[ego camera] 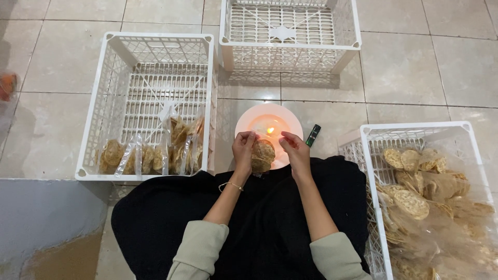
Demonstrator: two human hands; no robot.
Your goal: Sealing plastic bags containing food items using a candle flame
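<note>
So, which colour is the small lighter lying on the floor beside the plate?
The lighter is dark green, lying right of the pale plate; the head view shows it.

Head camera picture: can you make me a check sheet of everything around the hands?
Surface: pale glossy tiled floor, person seated on it.
Job's things: clear plastic bag of round brown crackers held over a small flame on a round white plate.
Clutter: small green lighter.
Grippers: left hand grips the bag; right hand pinches its top.
Cables: nothing seen.
Surroundings: three white plastic crates: left with packed bags, top empty, right with loose crackers.
</note>
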